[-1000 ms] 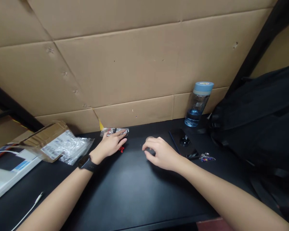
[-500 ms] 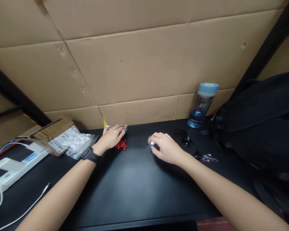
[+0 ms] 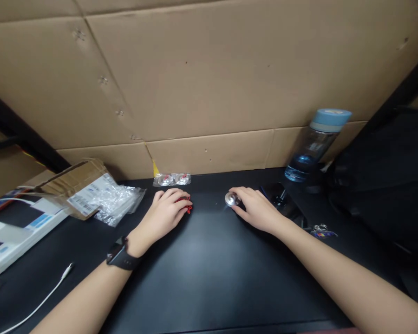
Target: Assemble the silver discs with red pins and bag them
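My left hand (image 3: 167, 214), with a black watch (image 3: 122, 254) on the wrist, lies over a small bunch of red cord (image 3: 188, 209). Its fingers are bent and apart, and they cover most of the bunch; no firm grip on it shows. Thumb and fingers of my right hand (image 3: 256, 207) close around the edge of a shiny silver metal disc (image 3: 231, 199) on the black table (image 3: 202, 273). Beyond the left hand, a clear plastic packet (image 3: 172, 179) with two silver discs and red bits inside lies against the cardboard wall.
At left are an opened cardboard box (image 3: 87, 188), clear plastic wrap (image 3: 120, 204), a white power strip (image 3: 24, 236) and a white cable (image 3: 42, 301). To the right stand a blue-lidded bottle (image 3: 311, 144), a small keyring-like item (image 3: 322, 231) and a black bag (image 3: 386, 185).
My left hand has come off the plastic packet and moved nearer, onto the red cord. The right hand still has the silver disc, now more visible. The camera view has shifted.
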`<state>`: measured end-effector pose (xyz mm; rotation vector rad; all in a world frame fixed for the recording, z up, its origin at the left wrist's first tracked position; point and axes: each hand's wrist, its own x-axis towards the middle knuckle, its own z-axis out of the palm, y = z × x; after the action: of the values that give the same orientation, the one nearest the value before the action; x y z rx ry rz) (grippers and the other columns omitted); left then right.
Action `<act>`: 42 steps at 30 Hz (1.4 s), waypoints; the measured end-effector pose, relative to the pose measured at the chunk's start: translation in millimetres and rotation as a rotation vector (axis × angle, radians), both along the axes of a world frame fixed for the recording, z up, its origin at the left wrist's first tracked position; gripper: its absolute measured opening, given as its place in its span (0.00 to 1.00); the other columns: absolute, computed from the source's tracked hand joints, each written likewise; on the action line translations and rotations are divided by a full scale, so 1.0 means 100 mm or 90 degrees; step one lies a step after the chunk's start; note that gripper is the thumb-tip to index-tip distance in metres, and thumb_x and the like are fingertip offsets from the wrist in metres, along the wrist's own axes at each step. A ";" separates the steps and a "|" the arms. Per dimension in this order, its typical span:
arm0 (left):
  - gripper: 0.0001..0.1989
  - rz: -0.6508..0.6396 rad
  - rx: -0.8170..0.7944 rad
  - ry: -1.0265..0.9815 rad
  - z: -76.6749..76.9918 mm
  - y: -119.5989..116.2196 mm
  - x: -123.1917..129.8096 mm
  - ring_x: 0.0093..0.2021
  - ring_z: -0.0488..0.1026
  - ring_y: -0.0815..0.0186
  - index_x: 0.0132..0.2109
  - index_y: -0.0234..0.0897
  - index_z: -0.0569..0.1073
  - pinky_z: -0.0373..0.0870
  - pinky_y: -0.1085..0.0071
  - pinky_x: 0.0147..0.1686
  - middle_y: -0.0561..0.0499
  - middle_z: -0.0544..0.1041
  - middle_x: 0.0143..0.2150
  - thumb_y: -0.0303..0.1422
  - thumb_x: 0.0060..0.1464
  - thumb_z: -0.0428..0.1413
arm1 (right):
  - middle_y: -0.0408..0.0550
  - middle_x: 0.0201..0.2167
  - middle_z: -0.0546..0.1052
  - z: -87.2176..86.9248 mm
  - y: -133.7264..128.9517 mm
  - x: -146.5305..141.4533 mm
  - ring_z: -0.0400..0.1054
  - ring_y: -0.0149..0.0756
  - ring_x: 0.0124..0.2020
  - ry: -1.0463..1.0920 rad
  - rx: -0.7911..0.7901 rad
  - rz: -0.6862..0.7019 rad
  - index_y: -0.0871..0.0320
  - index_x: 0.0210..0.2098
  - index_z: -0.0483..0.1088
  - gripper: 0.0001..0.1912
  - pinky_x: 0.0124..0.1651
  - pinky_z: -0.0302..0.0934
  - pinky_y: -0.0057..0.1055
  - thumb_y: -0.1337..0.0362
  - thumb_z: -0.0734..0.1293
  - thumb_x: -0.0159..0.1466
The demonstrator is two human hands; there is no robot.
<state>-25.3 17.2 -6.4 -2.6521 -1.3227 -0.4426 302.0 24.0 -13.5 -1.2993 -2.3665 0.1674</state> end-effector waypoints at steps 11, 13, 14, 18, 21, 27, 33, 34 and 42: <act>0.11 -0.020 -0.011 0.056 0.08 -0.17 0.02 0.47 0.72 0.58 0.49 0.45 0.80 0.56 0.60 0.43 0.49 0.79 0.45 0.34 0.68 0.54 | 0.51 0.51 0.78 0.06 -0.01 0.00 0.72 0.46 0.50 0.003 -0.012 0.002 0.53 0.53 0.69 0.14 0.54 0.66 0.44 0.67 0.67 0.67; 0.09 -0.033 -0.029 0.055 0.11 -0.22 0.04 0.46 0.73 0.59 0.48 0.44 0.80 0.55 0.60 0.42 0.50 0.80 0.44 0.33 0.68 0.55 | 0.50 0.51 0.78 0.08 -0.03 0.00 0.72 0.46 0.50 -0.011 -0.010 0.002 0.52 0.52 0.70 0.14 0.54 0.66 0.44 0.68 0.66 0.67; 0.08 -0.038 -0.038 0.055 0.12 -0.25 0.05 0.46 0.73 0.59 0.46 0.44 0.80 0.54 0.60 0.42 0.51 0.81 0.43 0.32 0.67 0.55 | 0.49 0.51 0.78 0.09 -0.03 0.01 0.72 0.46 0.49 -0.017 -0.006 0.000 0.52 0.52 0.70 0.14 0.53 0.66 0.44 0.68 0.66 0.67; 0.07 -0.042 -0.073 0.045 0.17 -0.33 0.09 0.42 0.74 0.61 0.37 0.41 0.77 0.53 0.61 0.41 0.54 0.81 0.37 0.31 0.66 0.57 | 0.48 0.51 0.79 0.13 -0.05 0.03 0.72 0.46 0.49 -0.046 0.006 -0.010 0.51 0.52 0.70 0.15 0.52 0.65 0.44 0.68 0.67 0.66; 0.05 -0.042 -0.083 0.021 0.16 -0.35 0.10 0.42 0.75 0.61 0.40 0.42 0.76 0.53 0.62 0.42 0.54 0.81 0.38 0.30 0.66 0.57 | 0.50 0.50 0.79 0.15 -0.05 0.04 0.73 0.47 0.48 -0.072 0.018 -0.019 0.51 0.51 0.71 0.15 0.51 0.66 0.44 0.66 0.68 0.65; 0.02 -0.010 -0.046 0.014 0.08 -0.35 0.13 0.47 0.75 0.58 0.44 0.40 0.76 0.55 0.62 0.44 0.49 0.81 0.45 0.31 0.65 0.57 | 0.52 0.47 0.78 0.19 -0.05 0.06 0.73 0.48 0.47 -0.102 0.018 -0.041 0.54 0.55 0.71 0.21 0.52 0.67 0.44 0.63 0.71 0.63; 0.07 -0.006 -0.050 0.017 0.06 -0.34 0.13 0.44 0.73 0.59 0.36 0.37 0.72 0.53 0.63 0.42 0.49 0.79 0.40 0.28 0.67 0.55 | 0.50 0.44 0.78 0.25 -0.07 0.08 0.74 0.46 0.43 -0.114 0.010 -0.053 0.53 0.50 0.76 0.19 0.46 0.69 0.40 0.63 0.73 0.58; 0.08 -0.007 -0.053 0.011 0.06 -0.34 0.14 0.44 0.73 0.59 0.37 0.37 0.72 0.53 0.63 0.42 0.49 0.79 0.40 0.28 0.67 0.54 | 0.50 0.44 0.78 0.26 -0.08 0.08 0.75 0.46 0.44 -0.109 0.020 -0.054 0.53 0.49 0.76 0.19 0.46 0.68 0.40 0.63 0.73 0.58; 0.03 -0.070 -0.086 -0.130 0.14 -0.39 0.18 0.48 0.74 0.63 0.45 0.44 0.74 0.48 0.60 0.48 0.56 0.81 0.43 0.35 0.70 0.55 | 0.46 0.45 0.80 0.34 -0.25 -0.10 0.73 0.38 0.38 0.184 -0.095 0.066 0.52 0.50 0.74 0.20 0.44 0.68 0.35 0.64 0.75 0.57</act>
<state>-7.4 -21.8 8.0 -2.8666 -1.3082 -0.6774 292.2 -0.9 20.4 -1.1307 -2.2051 0.5364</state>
